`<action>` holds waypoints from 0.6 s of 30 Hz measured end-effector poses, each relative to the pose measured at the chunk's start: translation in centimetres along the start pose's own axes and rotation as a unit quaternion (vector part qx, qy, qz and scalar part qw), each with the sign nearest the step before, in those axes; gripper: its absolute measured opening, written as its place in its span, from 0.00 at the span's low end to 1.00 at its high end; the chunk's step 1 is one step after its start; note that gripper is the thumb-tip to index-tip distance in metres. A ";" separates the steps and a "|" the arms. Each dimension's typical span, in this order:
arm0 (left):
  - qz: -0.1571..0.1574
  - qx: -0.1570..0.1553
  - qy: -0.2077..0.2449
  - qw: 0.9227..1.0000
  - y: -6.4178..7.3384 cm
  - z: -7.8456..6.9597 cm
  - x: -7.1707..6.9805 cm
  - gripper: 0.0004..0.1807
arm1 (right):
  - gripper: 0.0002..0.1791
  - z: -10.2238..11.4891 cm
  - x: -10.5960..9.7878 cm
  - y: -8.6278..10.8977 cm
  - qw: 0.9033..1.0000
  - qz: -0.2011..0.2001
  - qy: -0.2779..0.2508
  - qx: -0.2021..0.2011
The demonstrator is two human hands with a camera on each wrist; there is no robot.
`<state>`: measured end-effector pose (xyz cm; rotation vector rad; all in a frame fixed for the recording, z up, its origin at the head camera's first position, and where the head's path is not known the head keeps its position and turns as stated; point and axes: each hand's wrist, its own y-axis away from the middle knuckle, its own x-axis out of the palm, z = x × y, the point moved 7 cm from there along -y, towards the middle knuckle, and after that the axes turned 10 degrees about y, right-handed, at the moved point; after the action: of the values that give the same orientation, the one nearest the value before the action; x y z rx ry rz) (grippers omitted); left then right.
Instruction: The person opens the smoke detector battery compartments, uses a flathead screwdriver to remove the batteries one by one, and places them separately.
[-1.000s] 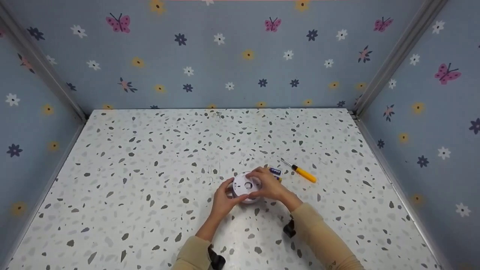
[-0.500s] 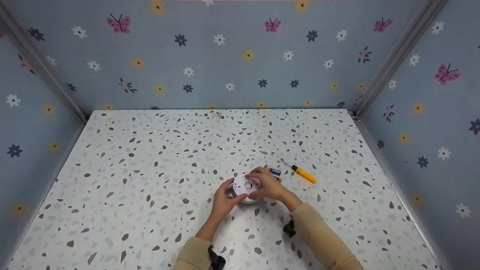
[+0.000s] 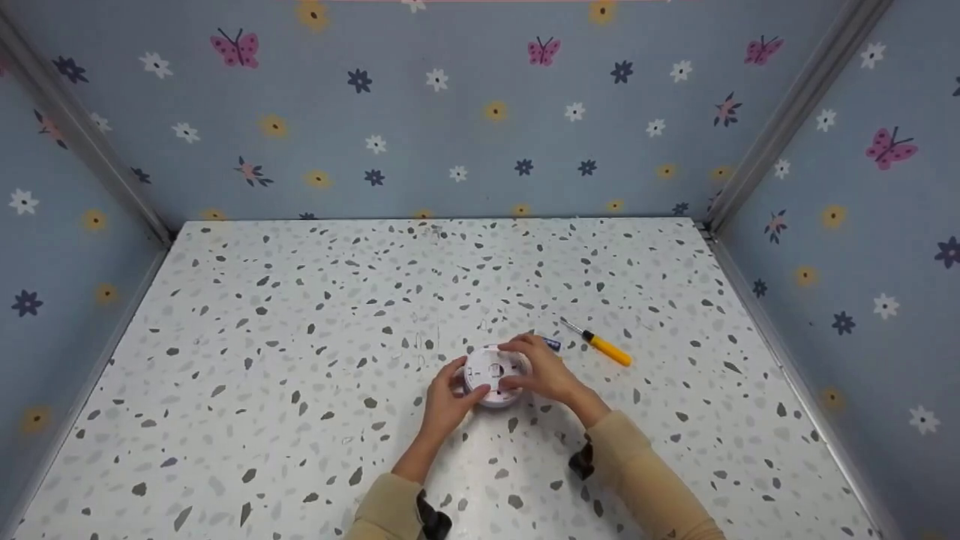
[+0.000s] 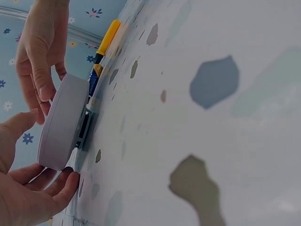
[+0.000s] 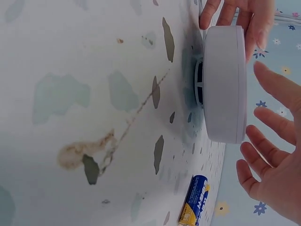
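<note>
A round white smoke detector (image 3: 487, 370) lies close over the table, its plate side with a central hole facing up and its slotted vent part turned down. My left hand (image 3: 445, 403) grips its left rim, the thumb over the top and the fingers round the side. In the left wrist view those fingertips (image 4: 70, 183) reach under the housing. My right hand (image 3: 549, 371) is over the right part of the plate, thumb and fingers spread and loosely bent. In the right wrist view, its fingertips (image 5: 251, 134) are right at the upper rim.
A blue and yellow battery (image 3: 551, 343) lies just beyond the right hand, partly hidden by it. Farther right lies a screwdriver (image 3: 611, 351) with a yellow handle. Patterned wall panels (image 3: 450, 112) bound the speckled table (image 3: 262, 360) at the back and sides.
My right hand has shifted slightly to the right over the plate, so more of the plate shows and the nearer battery is now covered. The left hand keeps its grip.
</note>
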<state>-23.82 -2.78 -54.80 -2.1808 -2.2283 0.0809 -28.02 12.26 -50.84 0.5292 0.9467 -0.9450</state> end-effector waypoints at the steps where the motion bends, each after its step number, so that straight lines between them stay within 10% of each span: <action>1: -0.002 0.003 -0.002 1.000 0.0 -0.1 0.0 0.34 | 0.29 -0.1 -0.1 0.0 1.000 -0.005 -0.001 0.006; 18: -0.024 -0.007 -0.005 1.000 0.1 0.1 0.1 0.30 | 0.23 -1.7 0.3 -0.3 0.996 -0.033 -0.059 0.057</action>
<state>-23.76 -2.66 -54.89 -2.1372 -2.2918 0.0777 -28.94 13.19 -51.99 0.5349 0.8115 -1.0827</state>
